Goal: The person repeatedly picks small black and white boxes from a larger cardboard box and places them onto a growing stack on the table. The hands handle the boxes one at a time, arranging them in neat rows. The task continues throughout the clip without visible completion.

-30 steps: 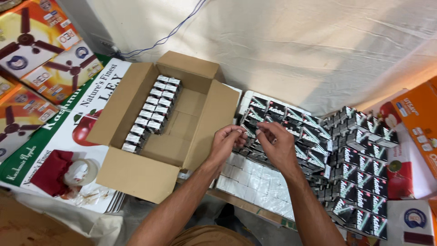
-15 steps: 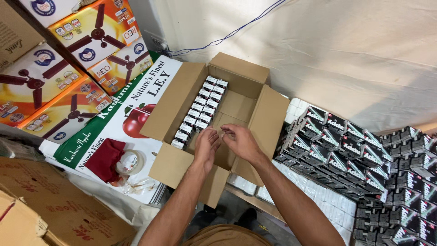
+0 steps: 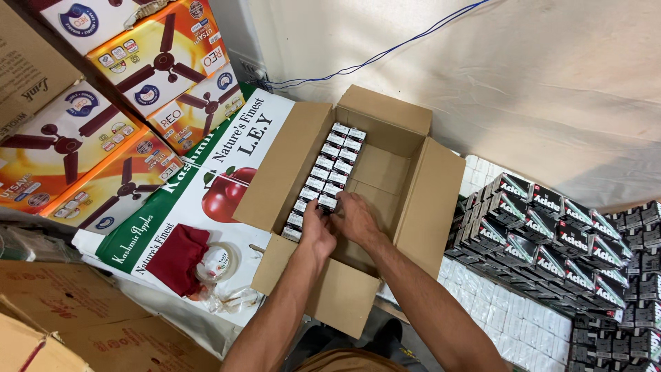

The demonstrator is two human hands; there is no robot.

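Cardboard carton (image 3: 413,207) lies open, with two rows of small black packs (image 3: 329,172) lining its left wall; most of its floor is bare. Left hand (image 3: 318,231) and right hand (image 3: 354,217), fingers curled, press a pack (image 3: 328,202) at the near end of the rows. Right of the carton, many more packs (image 3: 551,234) wait stacked, so filling looks barely begun.

The hands (image 3: 337,224) hide the nearest small boxes (image 3: 323,200); their grip cannot be told.
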